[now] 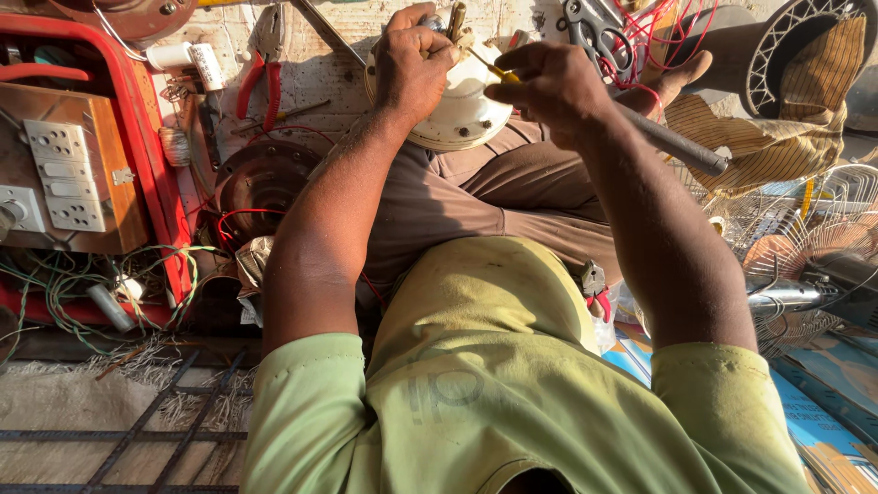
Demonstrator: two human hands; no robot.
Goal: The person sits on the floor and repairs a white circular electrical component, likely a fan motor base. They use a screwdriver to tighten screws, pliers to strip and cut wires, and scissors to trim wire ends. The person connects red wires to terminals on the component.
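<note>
A round white fan motor housing (pixel 462 114) rests on my knees at the top middle of the head view. My left hand (pixel 413 62) is closed over its top rim, gripping it near a small metal fitting. My right hand (pixel 547 84) pinches a thin yellow-handled screwdriver (pixel 494 69) whose tip points left toward the housing's top. My legs in brown trousers (pixel 494 197) lie under the housing.
Red-handled pliers (pixel 261 69) and a dark round motor part (pixel 261 183) lie left of my knee. A red crate (pixel 151 137) with a switch board and tangled wires stands at far left. A wire fan guard (pixel 786 238), dark rod (pixel 672 144) and scissors (pixel 594 32) sit right.
</note>
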